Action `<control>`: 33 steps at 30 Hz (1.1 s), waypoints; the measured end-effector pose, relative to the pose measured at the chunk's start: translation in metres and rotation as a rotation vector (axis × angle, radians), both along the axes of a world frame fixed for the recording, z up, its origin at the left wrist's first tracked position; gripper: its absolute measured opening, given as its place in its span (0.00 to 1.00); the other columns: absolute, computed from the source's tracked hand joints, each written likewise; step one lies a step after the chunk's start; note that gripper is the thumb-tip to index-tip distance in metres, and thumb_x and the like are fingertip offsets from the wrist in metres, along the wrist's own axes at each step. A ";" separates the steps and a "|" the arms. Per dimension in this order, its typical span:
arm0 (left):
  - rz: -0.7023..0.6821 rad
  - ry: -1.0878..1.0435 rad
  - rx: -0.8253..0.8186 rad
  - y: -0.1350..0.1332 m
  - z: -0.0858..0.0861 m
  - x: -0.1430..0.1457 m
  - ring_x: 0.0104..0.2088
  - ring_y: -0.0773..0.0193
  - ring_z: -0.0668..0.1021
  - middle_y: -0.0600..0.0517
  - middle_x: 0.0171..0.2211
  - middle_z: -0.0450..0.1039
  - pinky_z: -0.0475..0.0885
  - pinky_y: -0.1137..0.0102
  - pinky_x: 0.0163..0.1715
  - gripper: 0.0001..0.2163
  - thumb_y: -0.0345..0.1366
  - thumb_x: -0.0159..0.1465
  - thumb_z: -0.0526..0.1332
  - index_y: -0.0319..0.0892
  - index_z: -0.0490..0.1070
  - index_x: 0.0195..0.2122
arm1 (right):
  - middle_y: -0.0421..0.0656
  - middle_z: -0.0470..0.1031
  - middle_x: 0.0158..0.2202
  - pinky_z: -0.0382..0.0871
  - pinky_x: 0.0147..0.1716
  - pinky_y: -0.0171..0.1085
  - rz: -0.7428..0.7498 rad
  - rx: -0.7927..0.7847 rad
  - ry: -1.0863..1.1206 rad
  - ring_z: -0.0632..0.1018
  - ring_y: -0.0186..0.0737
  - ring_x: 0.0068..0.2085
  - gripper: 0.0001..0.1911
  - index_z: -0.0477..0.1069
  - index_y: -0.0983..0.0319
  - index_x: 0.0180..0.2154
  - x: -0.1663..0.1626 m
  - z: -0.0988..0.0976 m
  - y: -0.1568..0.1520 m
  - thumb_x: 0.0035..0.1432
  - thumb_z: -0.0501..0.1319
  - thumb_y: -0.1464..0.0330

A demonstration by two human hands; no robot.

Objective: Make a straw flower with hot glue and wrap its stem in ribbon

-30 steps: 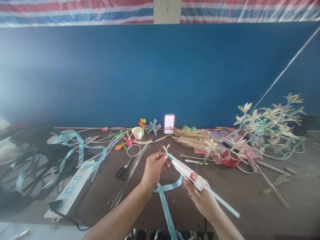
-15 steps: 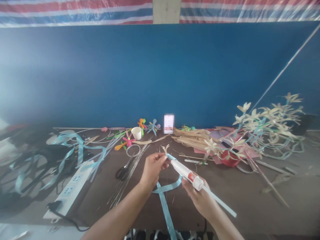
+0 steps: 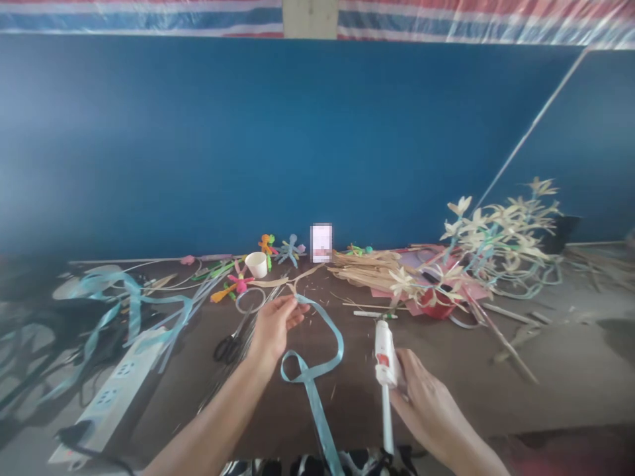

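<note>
My left hand (image 3: 278,324) pinches the end of a light blue ribbon (image 3: 333,326) at the base of a small pale flower (image 3: 292,288); the pinched spot is partly hidden by the fingers. From there the ribbon curves right, loops over itself and hangs past the table's front edge. A white hot glue gun (image 3: 383,340) is gripped in my right hand (image 3: 417,383), its nozzle pointing away from me and apart from the ribbon. Out of its back end sticks a long white glue stick (image 3: 387,420).
Black-handled scissors (image 3: 228,348), a roll ring (image 3: 250,301) and a paper cup (image 3: 256,264) lie left of centre. A power strip (image 3: 112,390) sits further left. Dried husks (image 3: 367,270) and a bunch of pale flowers (image 3: 501,231) occupy the back right. A blue wall (image 3: 297,145) rises behind.
The glue gun has drawn back to the right, away from the flower, and now points straight ahead. My left hand has shifted slightly left in view, and the ribbon's curve shows openly.
</note>
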State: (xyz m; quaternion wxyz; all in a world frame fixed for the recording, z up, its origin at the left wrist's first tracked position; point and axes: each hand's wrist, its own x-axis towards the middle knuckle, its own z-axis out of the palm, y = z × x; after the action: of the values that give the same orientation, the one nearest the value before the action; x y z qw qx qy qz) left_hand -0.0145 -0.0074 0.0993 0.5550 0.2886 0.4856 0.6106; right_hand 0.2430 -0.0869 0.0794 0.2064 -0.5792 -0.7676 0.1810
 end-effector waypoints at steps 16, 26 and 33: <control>-0.025 -0.012 -0.010 0.007 0.012 -0.003 0.31 0.58 0.78 0.49 0.24 0.75 0.70 0.72 0.27 0.09 0.32 0.48 0.64 0.36 0.68 0.30 | 0.46 0.64 0.38 0.61 0.36 0.36 -0.011 0.053 -0.283 0.69 0.43 0.41 0.10 0.62 0.60 0.39 -0.011 -0.056 0.063 0.52 0.54 0.68; -0.054 -0.012 -0.045 0.004 0.004 0.001 0.31 0.59 0.78 0.48 0.24 0.75 0.70 0.72 0.26 0.08 0.33 0.48 0.64 0.36 0.68 0.29 | 0.45 0.64 0.42 0.64 0.38 0.37 -0.016 0.097 -0.233 0.69 0.43 0.43 0.17 0.63 0.57 0.45 0.016 -0.058 0.074 0.51 0.56 0.62; -0.115 -0.006 -0.018 0.003 0.005 0.018 0.30 0.59 0.78 0.46 0.26 0.75 0.70 0.71 0.26 0.09 0.35 0.49 0.63 0.36 0.69 0.29 | 0.43 0.67 0.39 0.65 0.29 0.34 -0.110 0.221 -0.006 0.72 0.38 0.33 0.12 0.67 0.57 0.40 -0.002 -0.018 0.065 0.55 0.52 0.61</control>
State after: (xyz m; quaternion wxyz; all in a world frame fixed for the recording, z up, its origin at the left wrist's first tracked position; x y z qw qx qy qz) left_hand 0.0034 -0.0047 0.1038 0.5933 0.3089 0.4720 0.5743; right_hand 0.2406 -0.0221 0.0612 0.2763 -0.5947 -0.7505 0.0820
